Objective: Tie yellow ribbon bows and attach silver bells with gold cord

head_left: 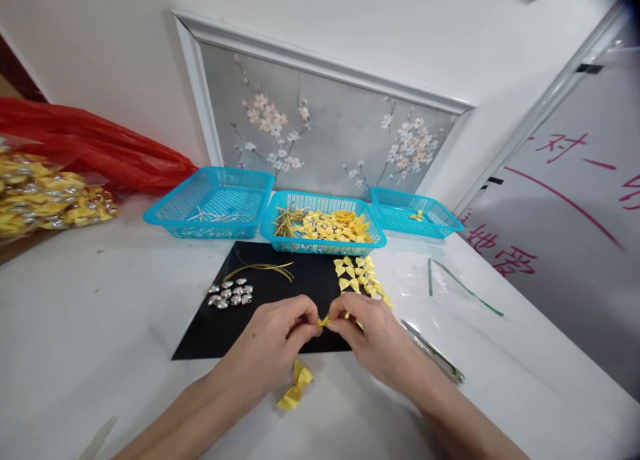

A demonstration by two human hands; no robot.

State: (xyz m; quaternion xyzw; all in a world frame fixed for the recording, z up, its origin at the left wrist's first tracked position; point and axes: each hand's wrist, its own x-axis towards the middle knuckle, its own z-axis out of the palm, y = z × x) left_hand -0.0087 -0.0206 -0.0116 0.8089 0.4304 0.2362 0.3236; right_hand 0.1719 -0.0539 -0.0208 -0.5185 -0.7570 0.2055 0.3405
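Background: white wall point(125, 27) with a grey floral panel point(335, 113) — pale blossoms on thin branches — set in white moulding point(325, 52). Crumpled red plastic point(100, 140) lies along the wall at far left. At right, a whiteboard point(550, 340) stands at an angle — red handwritten characters point(520, 263), a long curved stroke point(565, 204), black tabs point(590, 68) on its edge.

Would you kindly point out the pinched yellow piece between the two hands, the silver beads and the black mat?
Pinched yellow piece point(324, 322): head view, middle of its visible part.
Silver beads point(236, 300): head view, one bead within the group.
Black mat point(310, 284): head view, bare upper-middle surface.
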